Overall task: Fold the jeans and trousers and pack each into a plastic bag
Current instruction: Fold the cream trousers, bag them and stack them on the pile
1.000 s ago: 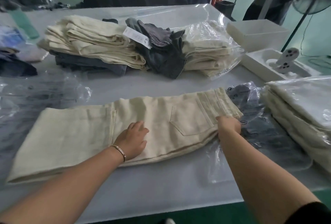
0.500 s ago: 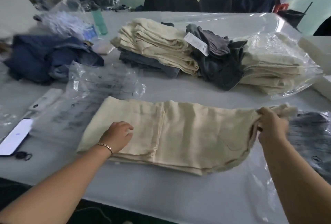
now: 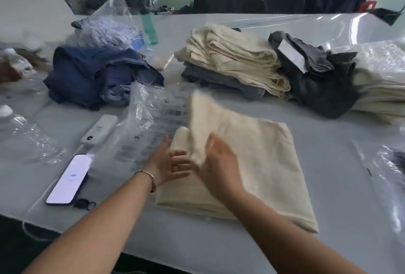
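Observation:
Cream trousers (image 3: 258,164) lie folded on the grey table (image 3: 219,249) in front of me. My right hand (image 3: 221,168) grips one end of them, and that end stands up as a blurred flap (image 3: 198,120) swung toward the left. My left hand (image 3: 169,164) is beside the trousers' left edge, palm turned right and fingers straight, holding nothing. A clear printed plastic bag (image 3: 151,127) lies crumpled just left of the trousers. Another plastic bag (image 3: 390,164) lies at the right edge.
Behind are a stack of cream trousers (image 3: 236,61), a dark grey garment (image 3: 320,85), bagged cream trousers (image 3: 381,89) and a heap of blue jeans (image 3: 94,76). On the left lie a lit phone (image 3: 70,179), a white remote (image 3: 98,129) and a clear bottle (image 3: 24,135).
The right hand has carried the waist end of the trousers over to the left, folding them shorter. The left hand has lifted off the cloth and opened. The view has swung left.

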The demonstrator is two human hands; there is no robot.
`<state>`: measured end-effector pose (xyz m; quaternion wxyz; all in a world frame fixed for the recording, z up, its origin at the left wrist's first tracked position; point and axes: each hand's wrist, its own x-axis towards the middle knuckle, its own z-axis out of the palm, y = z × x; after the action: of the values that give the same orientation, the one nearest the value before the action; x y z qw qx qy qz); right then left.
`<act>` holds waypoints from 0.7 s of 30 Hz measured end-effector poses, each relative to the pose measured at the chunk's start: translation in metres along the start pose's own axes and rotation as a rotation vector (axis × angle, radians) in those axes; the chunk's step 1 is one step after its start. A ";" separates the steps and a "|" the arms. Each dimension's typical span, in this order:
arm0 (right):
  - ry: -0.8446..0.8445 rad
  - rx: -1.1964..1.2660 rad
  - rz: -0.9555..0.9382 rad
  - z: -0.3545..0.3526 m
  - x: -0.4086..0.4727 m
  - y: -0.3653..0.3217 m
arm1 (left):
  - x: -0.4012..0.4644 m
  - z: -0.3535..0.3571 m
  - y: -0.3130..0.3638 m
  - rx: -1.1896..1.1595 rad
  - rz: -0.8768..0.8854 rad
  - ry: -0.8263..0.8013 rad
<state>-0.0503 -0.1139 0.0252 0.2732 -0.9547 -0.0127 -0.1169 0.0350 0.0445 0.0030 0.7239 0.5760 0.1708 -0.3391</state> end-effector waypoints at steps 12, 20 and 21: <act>0.205 -0.147 0.363 0.021 -0.015 0.058 | 0.040 -0.050 -0.015 0.994 0.402 0.418; 0.047 0.155 1.076 -0.036 -0.026 0.153 | 0.039 -0.040 -0.001 0.606 0.203 0.387; 0.015 0.199 1.081 -0.037 -0.023 0.157 | 0.038 -0.037 0.003 0.563 0.174 0.351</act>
<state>-0.0672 -0.2653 -0.0313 0.3833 -0.7940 0.4706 0.0352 0.0691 0.0688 -0.0295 0.5224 0.8151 0.1428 -0.2056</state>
